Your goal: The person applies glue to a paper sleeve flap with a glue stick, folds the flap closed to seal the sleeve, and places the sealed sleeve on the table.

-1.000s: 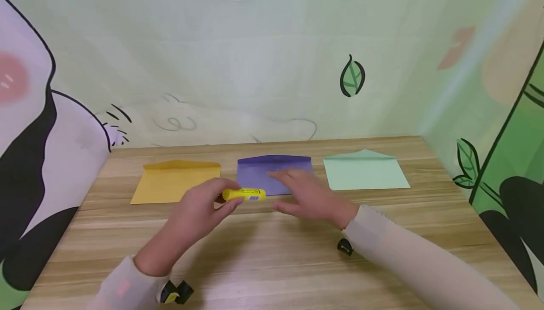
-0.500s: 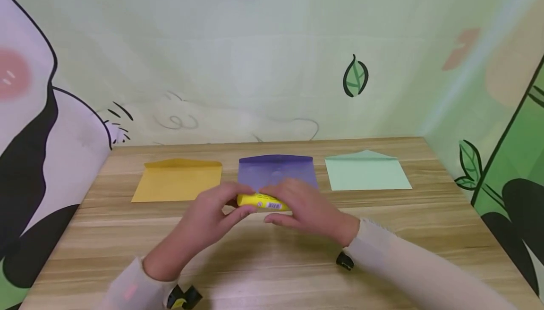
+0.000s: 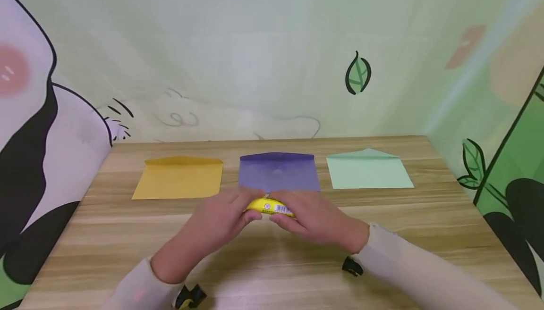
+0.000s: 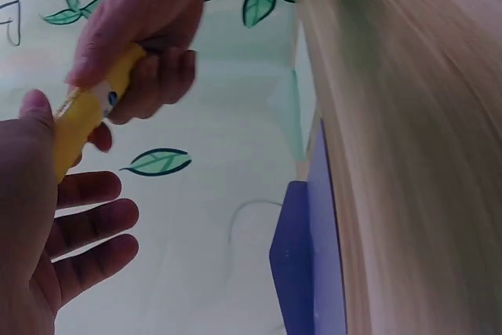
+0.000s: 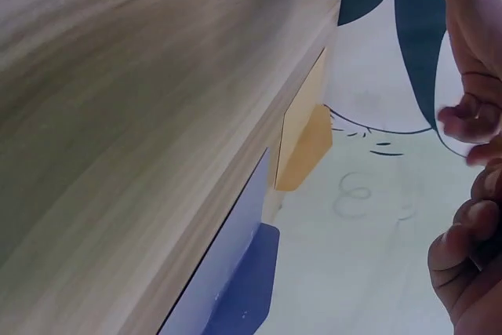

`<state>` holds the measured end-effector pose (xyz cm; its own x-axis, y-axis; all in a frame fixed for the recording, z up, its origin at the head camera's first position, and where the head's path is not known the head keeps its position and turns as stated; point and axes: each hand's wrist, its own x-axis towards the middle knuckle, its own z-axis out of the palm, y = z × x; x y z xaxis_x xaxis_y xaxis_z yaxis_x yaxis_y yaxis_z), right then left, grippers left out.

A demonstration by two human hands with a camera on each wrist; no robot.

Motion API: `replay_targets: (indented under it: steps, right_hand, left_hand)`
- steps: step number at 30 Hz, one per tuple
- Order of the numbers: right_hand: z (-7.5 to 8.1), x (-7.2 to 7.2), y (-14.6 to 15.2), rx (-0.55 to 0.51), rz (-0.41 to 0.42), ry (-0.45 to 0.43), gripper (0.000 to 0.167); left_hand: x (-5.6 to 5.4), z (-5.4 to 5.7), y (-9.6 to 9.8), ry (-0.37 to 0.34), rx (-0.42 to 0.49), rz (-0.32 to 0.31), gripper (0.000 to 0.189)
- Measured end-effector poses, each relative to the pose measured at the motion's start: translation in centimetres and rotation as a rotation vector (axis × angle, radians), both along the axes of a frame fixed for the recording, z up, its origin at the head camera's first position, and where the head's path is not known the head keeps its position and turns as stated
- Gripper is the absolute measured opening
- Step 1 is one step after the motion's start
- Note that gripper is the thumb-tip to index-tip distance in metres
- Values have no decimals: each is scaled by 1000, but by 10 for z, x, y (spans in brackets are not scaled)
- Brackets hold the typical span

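Over the table, a yellow glue stick (image 3: 272, 206) with a barcode label is held level between both hands. My left hand (image 3: 225, 213) pinches its left end with thumb and index finger; the left wrist view shows the other fingers of that hand (image 4: 86, 241) apart from the tube. Its right end is gripped by my right hand (image 3: 316, 218), fingers curled around it. Just beyond the hands lies a purple envelope (image 3: 278, 173), flap raised toward the wall. A yellow envelope (image 3: 178, 180) lies to its left and a mint green envelope (image 3: 369, 173) to its right, flaps likewise unfolded.
The wood-grain table (image 3: 272, 272) ends at a wall covering (image 3: 263, 74) printed with leaves and cartoon shapes. Small black devices (image 3: 352, 266) are worn at both wrists.
My right hand has come down and left from above the purple envelope and taken hold of the glue stick's right end. My left hand has moved right and slightly nearer with the stick.
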<state>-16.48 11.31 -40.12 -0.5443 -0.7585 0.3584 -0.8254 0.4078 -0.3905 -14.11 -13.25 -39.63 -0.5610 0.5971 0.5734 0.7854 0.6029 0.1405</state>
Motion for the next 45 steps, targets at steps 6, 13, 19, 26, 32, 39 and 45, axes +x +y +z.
replay_targets:
  steps: [6, 13, 19, 26, 32, 39, 45]
  right_hand:
    - [5, 0, 2, 7, 20, 22, 45]
    - [2, 3, 2, -12, 16, 20, 40]
    - [0, 3, 3, -29, 32, 60, 37]
    - [-3, 4, 2, -43, 63, 146, 39]
    - [-2, 5, 3, -22, 94, 188, 37]
    - [2, 6, 3, -54, 138, 343, 43]
    - [6, 7, 2, -26, 142, 390, 38]
  left_hand:
    - [0, -7, 1, 53, -85, 32, 61]
    - [0, -5, 1, 74, -167, 30, 59]
    - [-1, -4, 1, -77, -182, -13, 57]
    - [-3, -4, -1, -117, -175, -61, 51]
    - [-1, -5, -2, -89, -143, -93, 50]
    - [5, 1, -4, -155, -106, -120, 42]
    - [8, 3, -6, -170, -100, -128, 40]
